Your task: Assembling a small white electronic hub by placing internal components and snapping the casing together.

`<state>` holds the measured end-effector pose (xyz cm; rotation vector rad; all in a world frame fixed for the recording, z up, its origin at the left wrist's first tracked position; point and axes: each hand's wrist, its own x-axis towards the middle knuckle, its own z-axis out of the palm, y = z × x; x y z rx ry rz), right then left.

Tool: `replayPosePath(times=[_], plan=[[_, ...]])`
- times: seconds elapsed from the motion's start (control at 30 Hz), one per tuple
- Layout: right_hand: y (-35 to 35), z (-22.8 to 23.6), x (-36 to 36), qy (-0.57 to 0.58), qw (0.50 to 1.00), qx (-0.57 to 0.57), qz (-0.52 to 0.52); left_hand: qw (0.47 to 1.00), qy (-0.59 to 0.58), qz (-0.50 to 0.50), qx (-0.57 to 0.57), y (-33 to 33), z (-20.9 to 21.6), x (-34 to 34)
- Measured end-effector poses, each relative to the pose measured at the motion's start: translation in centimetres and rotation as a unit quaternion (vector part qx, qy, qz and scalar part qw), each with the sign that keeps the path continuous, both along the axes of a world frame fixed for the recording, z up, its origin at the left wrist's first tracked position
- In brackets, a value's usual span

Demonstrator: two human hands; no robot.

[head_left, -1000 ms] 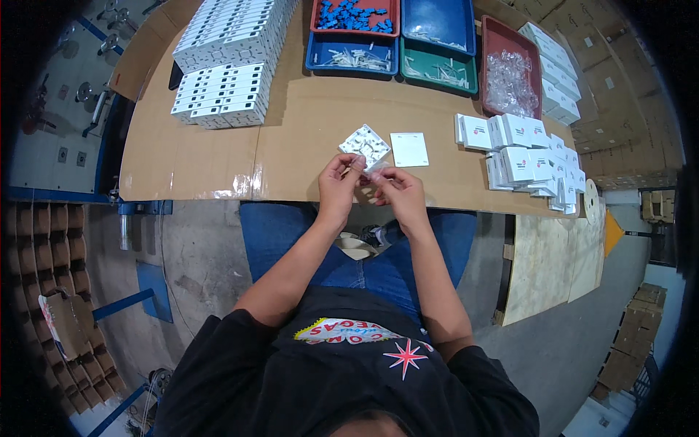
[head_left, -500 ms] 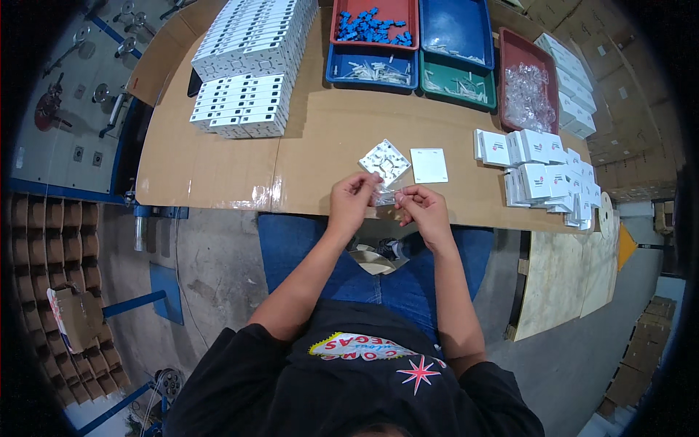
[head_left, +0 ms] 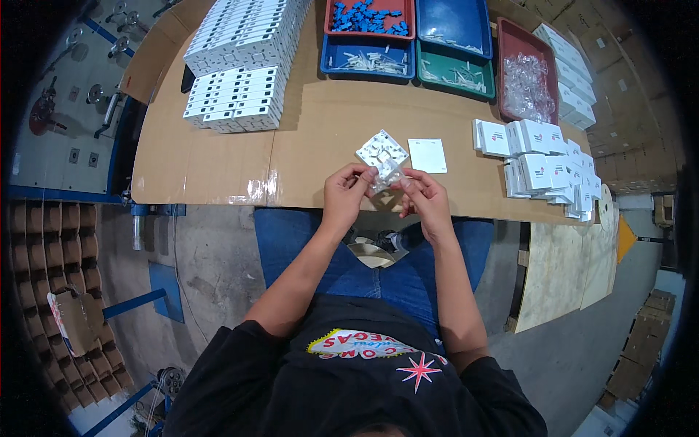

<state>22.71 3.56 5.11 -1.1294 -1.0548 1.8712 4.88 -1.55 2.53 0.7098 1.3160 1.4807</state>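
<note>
Between my two hands is a small clear plastic bag (head_left: 385, 178), with small contents I cannot make out. My left hand (head_left: 346, 192) pinches its left side between thumb and fingers. On the other side my right hand (head_left: 424, 197) pinches the bag's right edge, fingers curled. Just beyond the bag, a white square plastic base (head_left: 382, 148) lies turned cornerwise on the table, partly covered by the bag. To its right lies a flat white square cover plate (head_left: 427, 156), apart from both hands.
Tall stacks of white square housings (head_left: 240, 95) stand at the far left of the cardboard-covered table (head_left: 211, 164). Trays along the back hold blue parts (head_left: 368, 18), white pieces (head_left: 375, 62) and clear bags (head_left: 526, 87). White boxed units (head_left: 539, 171) are piled at right.
The clear bag has been raised and spread between my hands, so more of it shows. Both hands have shifted slightly; the base and cover plate lie as before.
</note>
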Motion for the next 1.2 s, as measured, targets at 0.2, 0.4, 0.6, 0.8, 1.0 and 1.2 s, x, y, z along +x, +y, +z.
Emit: replayPosePath(times=[0.2,0.4,0.6,0.8,1.0,1.2], plan=[[-0.9,-1.9,-1.6,-0.015,0.996,0.006,0.092,0.997,-0.011,0.049,0.050,0.1,-0.6,1.1],[-0.4,-1.8,-1.0,-0.024,0.997,-0.008,0.079,0.994,0.015,0.097,0.053,0.4,-0.7,-1.1],[-1.0,-0.6,-2.4,0.006,1.000,0.002,0.015,0.999,-0.014,0.022,0.025,-0.3,-0.9,0.1],[-0.8,-1.6,-1.7,-0.024,0.999,0.041,0.001,0.997,0.050,0.038,0.039,0.2,-0.5,0.6],[-0.8,-2.9,-1.4,-0.045,0.996,0.058,0.050,0.997,0.011,-0.014,0.069,0.1,-1.3,0.6],[-1.0,-0.9,-2.1,-0.038,0.996,0.075,0.019,0.994,0.059,0.004,0.091,0.2,-2.1,-0.1]])
